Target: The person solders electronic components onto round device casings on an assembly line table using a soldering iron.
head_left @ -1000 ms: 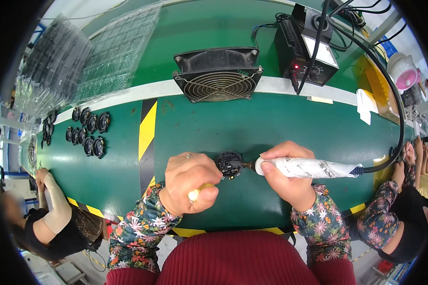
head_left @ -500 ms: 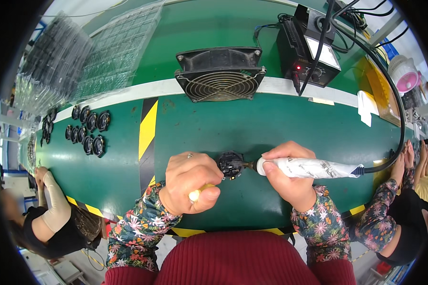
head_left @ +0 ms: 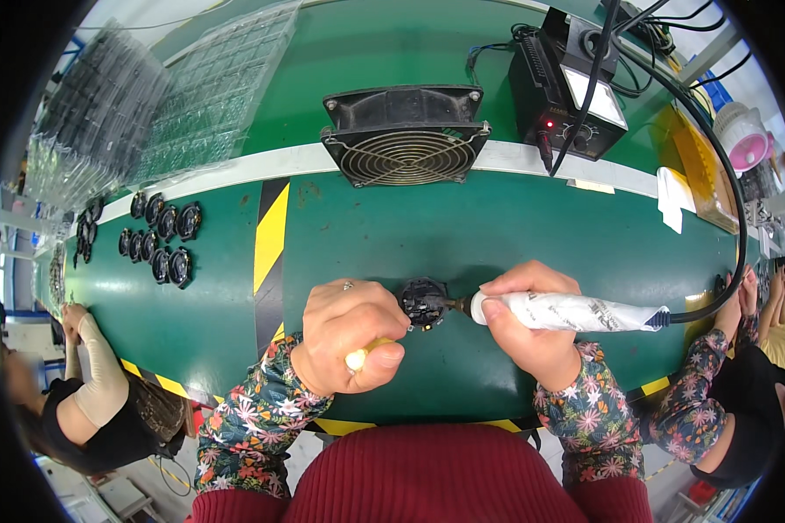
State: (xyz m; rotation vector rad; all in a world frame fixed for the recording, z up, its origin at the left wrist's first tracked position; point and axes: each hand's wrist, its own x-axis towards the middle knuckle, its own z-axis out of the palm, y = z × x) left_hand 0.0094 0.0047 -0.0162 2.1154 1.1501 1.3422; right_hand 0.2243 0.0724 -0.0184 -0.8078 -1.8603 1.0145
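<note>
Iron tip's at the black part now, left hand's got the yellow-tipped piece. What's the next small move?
Probably hold steady: the soldering iron in the right hand has its tip at the small black part, and the left hand, gripping a yellow-tipped piece, braces beside it.

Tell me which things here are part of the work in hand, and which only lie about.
In use:
- left hand, gripping a yellowish stick
- small round black part
- right hand, holding the white-wrapped soldering iron

Lying about:
- black square fan
- black soldering station box
- clear plastic trays
- rows of round black parts
</note>
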